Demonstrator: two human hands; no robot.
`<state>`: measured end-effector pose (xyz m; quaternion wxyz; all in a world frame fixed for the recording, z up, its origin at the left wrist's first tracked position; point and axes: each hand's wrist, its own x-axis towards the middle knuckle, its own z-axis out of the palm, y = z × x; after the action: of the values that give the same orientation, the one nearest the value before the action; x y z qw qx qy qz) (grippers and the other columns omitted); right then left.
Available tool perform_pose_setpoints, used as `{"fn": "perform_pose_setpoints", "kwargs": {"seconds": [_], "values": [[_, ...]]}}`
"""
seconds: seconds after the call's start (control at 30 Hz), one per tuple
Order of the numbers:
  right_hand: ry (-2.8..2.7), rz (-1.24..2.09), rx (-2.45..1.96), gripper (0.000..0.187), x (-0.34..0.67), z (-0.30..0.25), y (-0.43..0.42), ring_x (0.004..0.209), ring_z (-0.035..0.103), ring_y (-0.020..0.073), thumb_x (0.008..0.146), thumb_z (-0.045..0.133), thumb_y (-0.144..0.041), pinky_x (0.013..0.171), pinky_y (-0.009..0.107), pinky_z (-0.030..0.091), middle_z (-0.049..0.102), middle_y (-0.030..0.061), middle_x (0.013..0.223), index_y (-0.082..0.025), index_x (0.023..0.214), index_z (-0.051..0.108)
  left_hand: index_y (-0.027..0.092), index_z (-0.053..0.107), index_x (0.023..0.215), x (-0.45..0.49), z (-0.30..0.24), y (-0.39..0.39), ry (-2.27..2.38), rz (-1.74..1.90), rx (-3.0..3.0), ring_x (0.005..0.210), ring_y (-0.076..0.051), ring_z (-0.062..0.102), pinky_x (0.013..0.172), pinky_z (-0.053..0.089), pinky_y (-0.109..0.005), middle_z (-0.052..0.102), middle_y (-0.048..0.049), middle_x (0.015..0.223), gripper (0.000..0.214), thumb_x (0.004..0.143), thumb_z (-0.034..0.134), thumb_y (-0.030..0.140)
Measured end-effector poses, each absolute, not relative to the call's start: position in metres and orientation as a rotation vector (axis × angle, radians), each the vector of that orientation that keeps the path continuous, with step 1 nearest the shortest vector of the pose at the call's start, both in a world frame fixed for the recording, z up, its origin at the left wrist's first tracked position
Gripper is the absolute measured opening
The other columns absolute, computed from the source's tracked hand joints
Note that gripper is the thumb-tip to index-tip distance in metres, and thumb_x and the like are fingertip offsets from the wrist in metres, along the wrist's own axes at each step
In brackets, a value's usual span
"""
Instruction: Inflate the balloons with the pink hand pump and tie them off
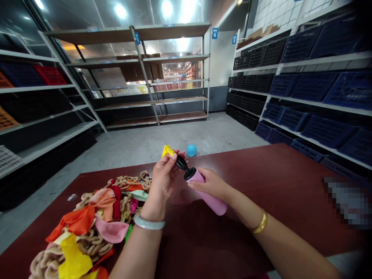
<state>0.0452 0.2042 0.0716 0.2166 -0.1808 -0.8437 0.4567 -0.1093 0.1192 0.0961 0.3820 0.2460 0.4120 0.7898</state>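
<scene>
My right hand is wrapped around the pink body of a balloon pump, which slants up and away to the left. At its upper end is a black nozzle. Pinched in the fingers of my left hand is a small, limp yellow balloon, held at the nozzle's tip. My fingers partly hide where the balloon and the tip meet, so I cannot tell how far it is pushed on. Just beyond my left fingertips shows a small round blue balloon, by the table's far edge.
Left on the dark red table lies a heap of flat balloons mixed with beige chain-like links. Metal shelves stand across the floor. Racks of dark blue crates line the right side. A blurred patch covers the table's right end.
</scene>
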Motion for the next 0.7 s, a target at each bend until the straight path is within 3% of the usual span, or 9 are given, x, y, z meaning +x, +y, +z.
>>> {"fn": "perform_pose_setpoints", "kwargs": {"seconds": [0.17,0.37,0.47,0.57,0.7], "values": [[-2.387,0.905,-0.572,0.044,0.044,0.069,0.203,0.095,0.061,0.0242,0.078,0.070,-0.043,0.080,0.033,0.042,0.068,0.0074,0.109,-0.019,0.114,0.063,0.018,0.068,0.101,-0.110,0.096,0.117,0.884,1.961,0.582,0.112,-0.026,0.065,0.095,0.055,-0.044,0.072,-0.0101,0.110,0.022,0.079,0.071,0.022],[-2.359,1.128,-0.471,0.037,0.041,0.064,0.207,0.086,0.063,0.0202,0.082,0.066,-0.041,0.075,0.030,0.045,0.070,0.0047,0.099,-0.018,0.111,0.065,0.018,0.065,0.103,-0.109,0.092,0.119,0.802,1.900,0.633,0.114,-0.029,0.064,0.098,0.051,-0.048,0.070,-0.0132,0.117,0.021,0.083,0.069,0.024],[-2.388,1.205,-0.507,0.054,0.042,0.060,0.212,0.096,0.063,0.0234,0.080,0.070,-0.045,0.082,0.034,0.046,0.068,0.0075,0.113,-0.019,0.126,0.058,0.016,0.064,0.099,-0.122,0.091,0.119,0.848,1.965,0.597,0.108,-0.028,0.067,0.093,0.054,-0.045,0.071,-0.0145,0.113,0.018,0.083,0.069,0.023],[-2.434,1.201,-0.526,0.080,0.044,0.056,0.215,0.111,0.059,0.0282,0.075,0.074,-0.048,0.092,0.041,0.045,0.056,0.0108,0.137,-0.024,0.144,0.042,0.016,0.063,0.095,-0.148,0.091,0.115,0.883,2.152,0.444,0.101,-0.025,0.069,0.087,0.056,-0.040,0.072,-0.0129,0.105,0.011,0.085,0.065,0.020],[-2.363,1.299,-0.426,0.067,0.044,0.056,0.210,0.102,0.062,0.0239,0.084,0.065,-0.046,0.084,0.037,0.050,0.055,0.0097,0.137,-0.029,0.145,0.044,0.016,0.062,0.089,-0.185,0.090,0.105,0.810,2.339,0.303,0.095,-0.020,0.069,0.082,0.056,-0.033,0.072,-0.0101,0.098,0.004,0.088,0.058,0.016]]}}
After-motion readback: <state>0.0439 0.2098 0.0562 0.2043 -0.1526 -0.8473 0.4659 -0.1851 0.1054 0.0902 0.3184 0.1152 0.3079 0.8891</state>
